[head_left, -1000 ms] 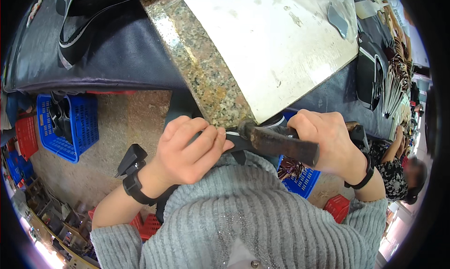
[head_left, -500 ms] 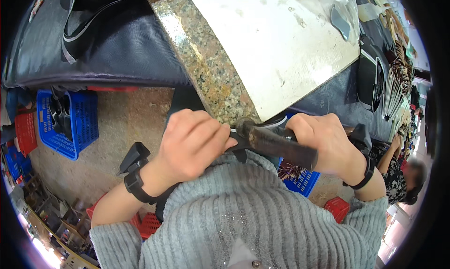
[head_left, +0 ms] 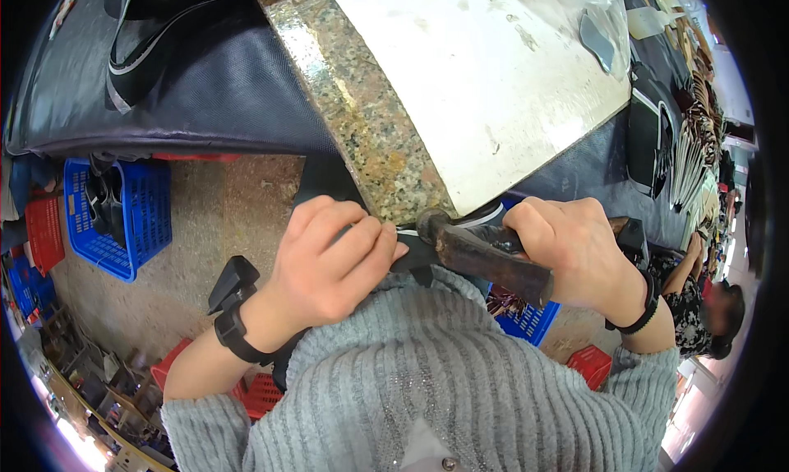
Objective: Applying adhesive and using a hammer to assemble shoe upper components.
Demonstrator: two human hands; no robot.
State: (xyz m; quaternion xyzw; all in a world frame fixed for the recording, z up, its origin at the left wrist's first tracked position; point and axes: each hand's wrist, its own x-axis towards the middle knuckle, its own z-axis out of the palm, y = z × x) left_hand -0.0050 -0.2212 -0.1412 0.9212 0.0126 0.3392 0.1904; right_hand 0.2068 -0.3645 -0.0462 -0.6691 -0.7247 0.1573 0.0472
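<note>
While the right hand (head_left: 575, 250) grips a worn hammer (head_left: 485, 254), the left hand (head_left: 329, 262) pinches a dark strap (head_left: 415, 254) against the granite slab's (head_left: 362, 118) edge.

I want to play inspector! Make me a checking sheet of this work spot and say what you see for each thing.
Surface: speckled granite slab with a white top, resting on dark fabric.
Job's things: hammer with a dark, worn head; a thin dark piece at the slab's edge.
Clutter: dark shoe parts on the fabric, upper left.
Hands: left hand pinches the dark piece; right hand grips the hammer.
Cables: nothing seen.
Surroundings: blue crate and red crates on a concrete floor; another person sits at the right.
</note>
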